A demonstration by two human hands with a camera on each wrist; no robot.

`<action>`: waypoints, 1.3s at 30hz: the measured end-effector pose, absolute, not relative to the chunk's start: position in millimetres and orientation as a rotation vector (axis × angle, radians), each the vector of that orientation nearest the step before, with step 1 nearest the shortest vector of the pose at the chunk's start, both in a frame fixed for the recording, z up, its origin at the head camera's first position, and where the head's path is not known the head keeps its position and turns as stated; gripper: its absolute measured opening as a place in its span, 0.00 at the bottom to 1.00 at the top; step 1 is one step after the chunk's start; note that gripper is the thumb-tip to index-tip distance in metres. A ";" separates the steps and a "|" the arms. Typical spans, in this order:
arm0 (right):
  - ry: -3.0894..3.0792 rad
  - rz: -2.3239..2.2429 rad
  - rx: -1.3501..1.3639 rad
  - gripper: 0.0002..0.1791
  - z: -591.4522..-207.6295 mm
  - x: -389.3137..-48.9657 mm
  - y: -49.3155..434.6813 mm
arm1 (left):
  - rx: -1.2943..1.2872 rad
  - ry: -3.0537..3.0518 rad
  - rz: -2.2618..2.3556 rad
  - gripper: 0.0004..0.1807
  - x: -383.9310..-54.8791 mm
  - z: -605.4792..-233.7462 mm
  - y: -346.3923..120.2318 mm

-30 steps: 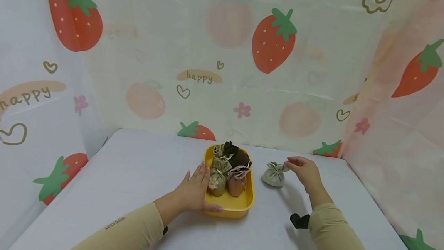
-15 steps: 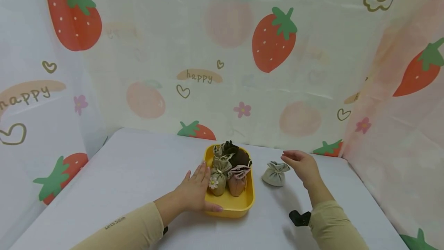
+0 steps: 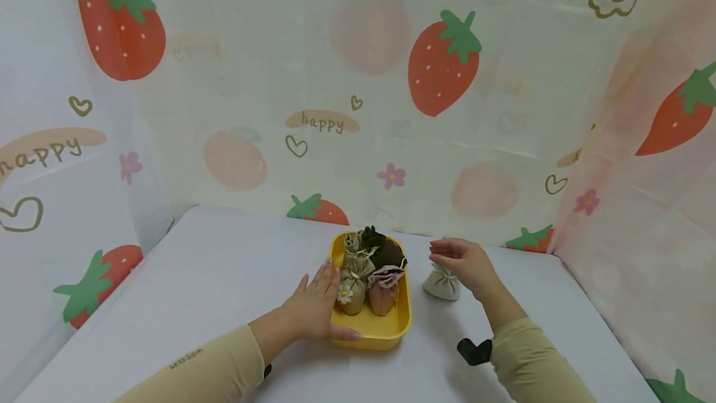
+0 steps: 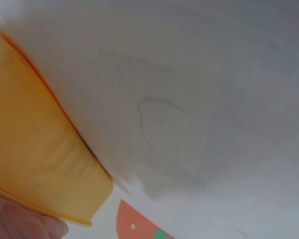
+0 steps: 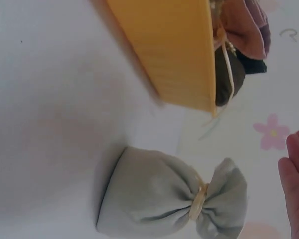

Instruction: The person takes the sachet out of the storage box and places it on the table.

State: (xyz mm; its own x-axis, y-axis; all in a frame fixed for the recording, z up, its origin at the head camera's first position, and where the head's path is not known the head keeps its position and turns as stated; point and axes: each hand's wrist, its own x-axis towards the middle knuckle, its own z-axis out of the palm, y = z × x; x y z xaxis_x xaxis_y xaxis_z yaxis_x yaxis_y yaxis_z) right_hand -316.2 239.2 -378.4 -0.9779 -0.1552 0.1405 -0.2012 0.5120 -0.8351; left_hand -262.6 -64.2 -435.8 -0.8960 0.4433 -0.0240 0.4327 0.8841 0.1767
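Note:
A yellow tray (image 3: 373,339) stands on the white table with several small drawstring pouches in it. Among them are an olive pouch (image 3: 353,294) with a white flower, a brownish-pink pouch (image 3: 383,300) and a dark brown pouch (image 3: 388,254). My left hand (image 3: 313,306) rests with straight fingers along the tray's left rim. To the right of the tray, a grey-green pouch (image 5: 152,194) sits upright on the table, its neck tied with a pale cord. Over its top hovers my right hand (image 3: 463,264), fingers extended and apart from the pouch in the right wrist view.
A white-covered table (image 3: 240,260) surrounds the tray. Behind it and at both sides hangs a curtain (image 3: 252,79) printed with strawberries. A black wrist device (image 3: 474,351) is at my right sleeve.
My right hand has moved left, from beside the grey-green pouch's gathered top to above it. The left hand, the tray and the pouches have stayed in place.

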 end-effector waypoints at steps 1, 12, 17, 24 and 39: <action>-2.701 1.506 0.343 0.20 -377.9 -316.1 236.9 | 0.695 2.989 0.258 0.72 -262.6 -435.8 -64.1; -2.849 1.418 0.666 0.20 -376.0 -315.9 214.8 | 0.699 2.991 0.271 0.72 -263.3 -436.3 -64.5; -2.905 1.336 0.838 0.21 -379.0 -317.5 207.8 | 0.699 2.988 0.276 0.72 -264.1 -437.1 -64.6; -2.981 1.193 0.898 0.21 -383.6 -320.5 201.0 | 0.699 2.980 0.277 0.72 -265.1 -438.0 -65.1; -2.955 0.964 0.915 0.17 -394.3 -327.4 193.2 | 0.694 2.971 0.284 0.72 -265.8 -438.5 -65.2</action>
